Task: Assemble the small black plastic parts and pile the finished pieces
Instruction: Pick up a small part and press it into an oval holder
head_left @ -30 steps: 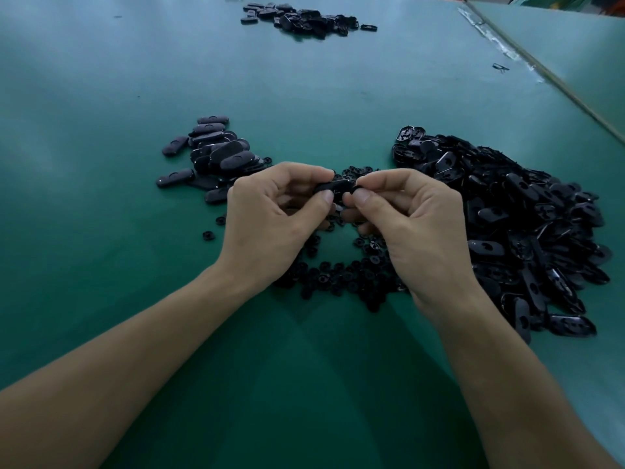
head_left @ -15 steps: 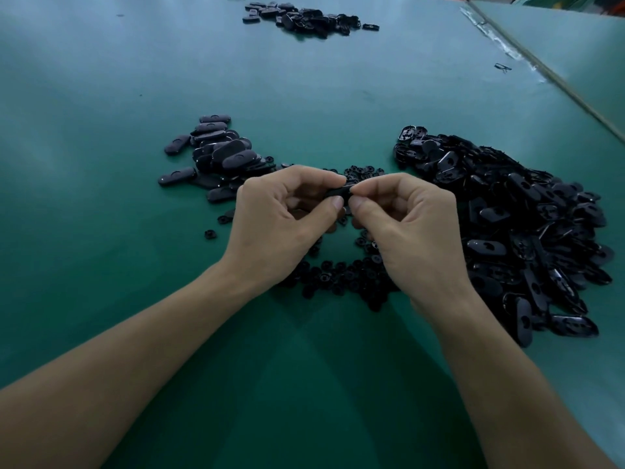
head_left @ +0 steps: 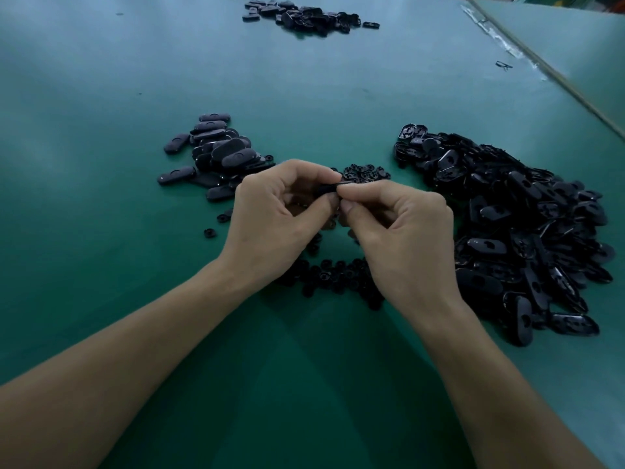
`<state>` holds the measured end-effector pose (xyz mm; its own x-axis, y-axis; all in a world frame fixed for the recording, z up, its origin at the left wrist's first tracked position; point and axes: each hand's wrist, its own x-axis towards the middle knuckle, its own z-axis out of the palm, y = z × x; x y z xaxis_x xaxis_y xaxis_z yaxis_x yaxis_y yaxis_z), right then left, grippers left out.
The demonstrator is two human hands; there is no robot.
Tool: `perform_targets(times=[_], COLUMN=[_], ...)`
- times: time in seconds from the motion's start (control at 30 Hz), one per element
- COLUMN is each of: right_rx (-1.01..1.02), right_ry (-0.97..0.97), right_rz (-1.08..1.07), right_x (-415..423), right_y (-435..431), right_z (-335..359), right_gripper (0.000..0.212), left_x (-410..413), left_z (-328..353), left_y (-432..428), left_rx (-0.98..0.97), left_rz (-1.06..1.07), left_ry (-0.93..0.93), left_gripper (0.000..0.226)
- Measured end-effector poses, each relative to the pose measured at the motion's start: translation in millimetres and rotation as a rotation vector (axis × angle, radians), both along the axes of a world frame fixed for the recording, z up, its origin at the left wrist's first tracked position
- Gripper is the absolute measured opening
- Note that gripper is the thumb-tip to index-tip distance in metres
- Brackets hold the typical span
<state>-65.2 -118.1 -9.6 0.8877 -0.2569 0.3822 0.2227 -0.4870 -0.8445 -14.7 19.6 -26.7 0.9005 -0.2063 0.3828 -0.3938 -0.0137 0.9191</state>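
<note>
My left hand [head_left: 274,221] and my right hand [head_left: 402,238] meet above the green table, fingertips pinched together on one small black plastic part [head_left: 327,189], mostly hidden by my fingers. Under and between my hands lies a scatter of small round black clips [head_left: 338,275], with more just beyond my fingertips [head_left: 365,173]. To the left sits a pile of closed oval black pieces [head_left: 216,154]. On the right is a large heap of open oval black shells [head_left: 517,218].
Another pile of black parts [head_left: 304,16] lies at the far edge of the green table [head_left: 101,198]. A raised strip and seam [head_left: 548,72] run along the back right, with one stray piece [head_left: 504,65] beside them. Two loose clips [head_left: 209,232] lie left of my left hand.
Both hands have shifted slightly and the fingers have closed tighter around the part, which shows less than before. The piles are unchanged.
</note>
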Motion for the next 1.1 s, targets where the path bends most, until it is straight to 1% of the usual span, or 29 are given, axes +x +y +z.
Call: perform_targets(times=[0.2,0.3,0.37,0.43,0.53,0.63,0.83,1.0,1.1], right_rx=[-0.011,-0.016,0.036,0.084,0.132,0.151,0.093,0.006,0.009], right_ry=[0.000,0.010,0.049,0.074,0.090,0.110,0.114,0.176,0.182], right_rz=[0.045,0.045,0.089,0.123,0.141,0.163,0.154,0.143,0.142], right_x=[1.3,3.4,4.2,4.8,5.5,4.9,3.7,5.7,5.1], right_y=[-5.3,-12.9,-15.9,-18.5,-22.7,-25.5,-26.6,-23.5,-23.3], right_z=[1.6,3.3,4.5,4.9,6.1,6.7,6.4,4.4,4.9], right_gripper=[0.020,0.026,0.028,0.024,0.020,0.020,0.015,0.014,0.011], left_x=[2.0,0.6,-0.4,-0.6,-0.7,-1.2,-2.8,-2.3,-2.9], left_z=[-0.3,0.7,1.5,2.5,3.9,5.5,7.2,7.4,7.5], left_y=[1.1,-0.2,0.0,0.9,1.8,1.4,0.7,0.1,-0.5], left_rx=[0.004,0.020,0.013,0.001,-0.039,-0.044,-0.027,0.002,0.000], left_rz=[-0.009,-0.036,-0.060,-0.077,-0.094,-0.091,-0.090,-0.067,-0.049], left_ry=[0.007,0.006,0.013,0.034,0.087,0.093,0.098,0.092,0.093], left_gripper=[0.021,0.022,0.025,0.027,0.026,0.027,0.024,0.025,0.027])
